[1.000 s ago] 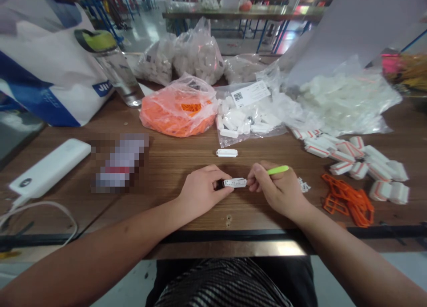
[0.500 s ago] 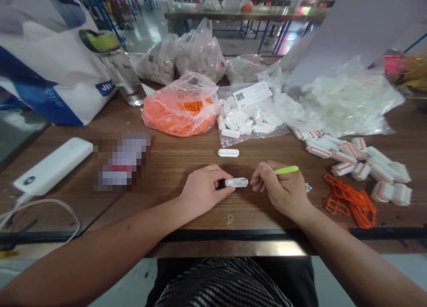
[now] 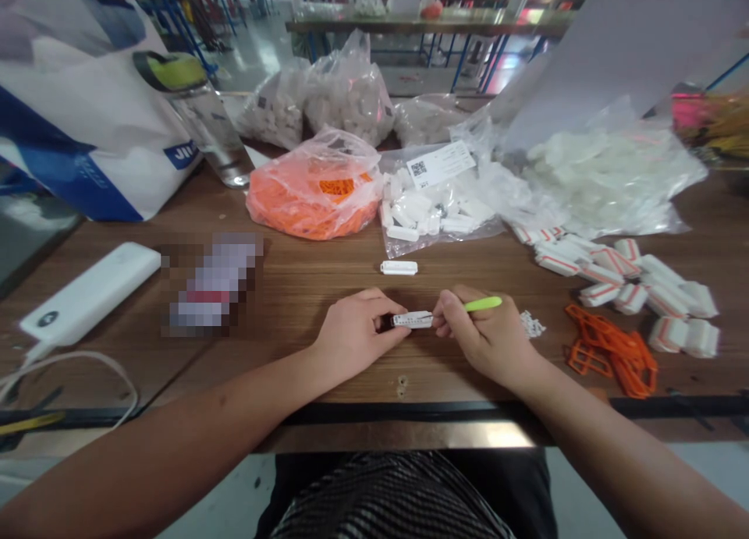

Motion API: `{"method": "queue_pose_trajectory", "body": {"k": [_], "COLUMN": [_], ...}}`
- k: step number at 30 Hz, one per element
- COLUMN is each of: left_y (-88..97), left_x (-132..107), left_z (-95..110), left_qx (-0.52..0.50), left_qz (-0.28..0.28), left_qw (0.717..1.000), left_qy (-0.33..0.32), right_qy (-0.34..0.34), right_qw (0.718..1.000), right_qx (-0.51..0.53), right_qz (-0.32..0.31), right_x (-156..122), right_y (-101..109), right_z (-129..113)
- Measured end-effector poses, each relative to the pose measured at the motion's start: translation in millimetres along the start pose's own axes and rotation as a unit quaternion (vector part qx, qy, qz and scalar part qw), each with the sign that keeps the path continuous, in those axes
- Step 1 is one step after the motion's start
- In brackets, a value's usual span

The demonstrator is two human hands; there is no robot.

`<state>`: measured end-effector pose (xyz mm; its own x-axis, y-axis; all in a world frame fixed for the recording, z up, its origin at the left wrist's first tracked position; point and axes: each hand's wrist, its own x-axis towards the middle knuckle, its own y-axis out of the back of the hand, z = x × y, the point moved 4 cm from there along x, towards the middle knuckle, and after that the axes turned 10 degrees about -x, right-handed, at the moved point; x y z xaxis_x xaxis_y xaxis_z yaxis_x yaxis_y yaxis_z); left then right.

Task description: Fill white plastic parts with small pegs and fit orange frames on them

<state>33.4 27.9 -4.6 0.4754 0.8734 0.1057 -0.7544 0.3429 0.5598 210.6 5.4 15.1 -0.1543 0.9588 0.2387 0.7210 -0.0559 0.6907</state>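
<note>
My left hand [image 3: 355,326] is closed on one end of a small white plastic housing [image 3: 417,320], pinched between thumb and fingers low over the table. A row of tiny dark marks or holes shows on its upper face. In my right hand [image 3: 480,328] is a thin pointed tool with a yellow-green handle [image 3: 484,303], held like a pen. Its tip lies at the housing's right part; whether it touches a tiny part there is too small to tell. A little pile of tiny white pieces [image 3: 532,325] lies right of my right hand. Behind the held housing sits another white housing [image 3: 399,267].
Orange frames [image 3: 614,352] lie at right, near stacked white housings with orange edges [image 3: 667,297]. Clear bags stand behind, one with orange parts [image 3: 313,200], one with white housings [image 3: 436,211]. At left are a power bank [image 3: 90,289], a blurred-out flat object [image 3: 216,285] and a bottle [image 3: 214,125].
My right hand has shifted left with the tool, closer to the housing, uncovering more of the tiny white pieces. My left hand stays nearly in place on the housing.
</note>
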Motion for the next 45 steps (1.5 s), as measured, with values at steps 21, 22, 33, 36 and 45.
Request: {"method": "queue_pose_trajectory", "body": {"k": [21,22,33,36,45], "left_y": [0.8,0.8,0.1,0.4,-0.2], "left_x": [0.3,0.3,-0.9,-1.1,0.0], "left_z": [0.6,0.7,-1.1,-1.2,-1.1], "left_qx": [-0.014,-0.015,-0.006,-0.003,-0.003], "left_qz": [0.001,0.000,0.003,-0.001,0.000], "left_qw": [1.000,1.000,1.000,1.000,1.000], "left_qy": [-0.001,-0.001,-0.016,-0.009,-0.013], "right_qy": [-0.025,-0.028,-0.096,-0.091,-0.077], "right_qw": [0.996,0.996,0.982,0.984,0.987], "right_qx": [0.078,0.077,0.139,0.137,0.128], "right_qz": [0.034,0.032,0.087,0.071,0.052], "right_x": [-0.9,-0.6,1.6,1.9,2.6], "right_y": [-4.3,-4.6,3.8,2.9,0.1], "right_z": [2.7,2.9,12.2,11.2,8.2]}}
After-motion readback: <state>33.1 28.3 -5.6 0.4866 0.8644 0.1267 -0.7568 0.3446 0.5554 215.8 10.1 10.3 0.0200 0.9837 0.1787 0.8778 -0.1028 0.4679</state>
